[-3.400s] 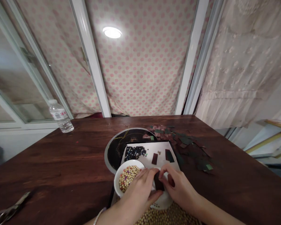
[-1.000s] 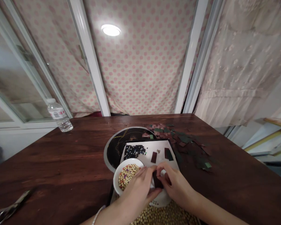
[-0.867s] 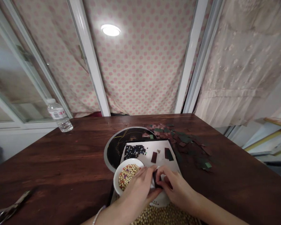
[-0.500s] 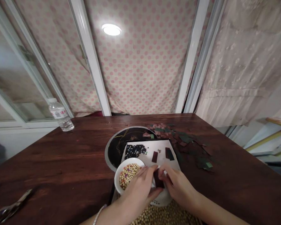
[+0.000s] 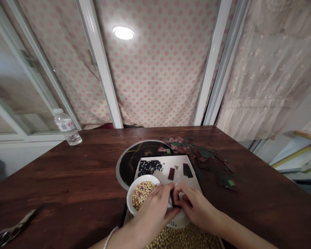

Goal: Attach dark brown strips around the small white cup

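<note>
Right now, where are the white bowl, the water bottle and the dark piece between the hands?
White bowl (image 5: 129, 204): head view, on its left rim.
Water bottle (image 5: 64, 125): head view, on its label.
Dark piece (image 5: 172, 198): head view, on its visible middle.

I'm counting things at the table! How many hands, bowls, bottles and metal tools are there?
Hands: 2 (left hand, right hand)
White bowl: 1
Plastic water bottle: 1
Metal tool: 1
Total: 5
</note>
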`<action>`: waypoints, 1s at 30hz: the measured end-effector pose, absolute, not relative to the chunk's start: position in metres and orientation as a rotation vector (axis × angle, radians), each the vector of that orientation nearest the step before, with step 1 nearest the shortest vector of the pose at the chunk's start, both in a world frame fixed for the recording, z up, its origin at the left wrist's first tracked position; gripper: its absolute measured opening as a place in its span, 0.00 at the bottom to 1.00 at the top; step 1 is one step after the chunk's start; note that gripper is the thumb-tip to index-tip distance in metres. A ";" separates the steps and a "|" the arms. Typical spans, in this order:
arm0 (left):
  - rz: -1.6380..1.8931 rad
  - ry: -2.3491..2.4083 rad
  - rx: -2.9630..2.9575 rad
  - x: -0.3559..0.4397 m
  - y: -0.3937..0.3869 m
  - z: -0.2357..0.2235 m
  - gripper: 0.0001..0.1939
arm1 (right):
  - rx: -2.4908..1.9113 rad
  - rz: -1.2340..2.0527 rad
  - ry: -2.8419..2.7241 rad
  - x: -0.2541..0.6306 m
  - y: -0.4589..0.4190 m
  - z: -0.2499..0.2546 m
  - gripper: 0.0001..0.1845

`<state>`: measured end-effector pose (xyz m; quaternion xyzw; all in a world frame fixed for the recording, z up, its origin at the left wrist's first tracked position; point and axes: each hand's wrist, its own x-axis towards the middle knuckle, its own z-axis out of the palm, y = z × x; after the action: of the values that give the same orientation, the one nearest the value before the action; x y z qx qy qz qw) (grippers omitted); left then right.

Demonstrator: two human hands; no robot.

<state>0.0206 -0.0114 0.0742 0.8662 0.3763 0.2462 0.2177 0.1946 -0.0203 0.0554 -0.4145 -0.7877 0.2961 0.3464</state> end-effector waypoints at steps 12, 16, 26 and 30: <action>0.777 1.007 2.450 0.020 -0.012 0.073 0.20 | -1.125 0.656 -1.996 0.196 -0.018 0.055 0.12; 0.754 1.014 2.456 0.019 -0.011 0.072 0.21 | -1.124 0.683 -1.986 0.195 -0.017 0.056 0.12; 0.729 1.034 2.454 0.021 -0.012 0.075 0.21 | -1.116 0.757 -1.977 0.194 -0.019 0.056 0.11; 0.752 1.021 2.467 0.020 -0.012 0.075 0.21 | -1.103 0.750 -2.002 0.196 -0.020 0.054 0.14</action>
<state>0.0203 -0.0121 0.0752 0.8744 0.3620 0.2664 0.1829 0.1962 -0.0199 0.0538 -0.4279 -0.7765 0.2910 0.3596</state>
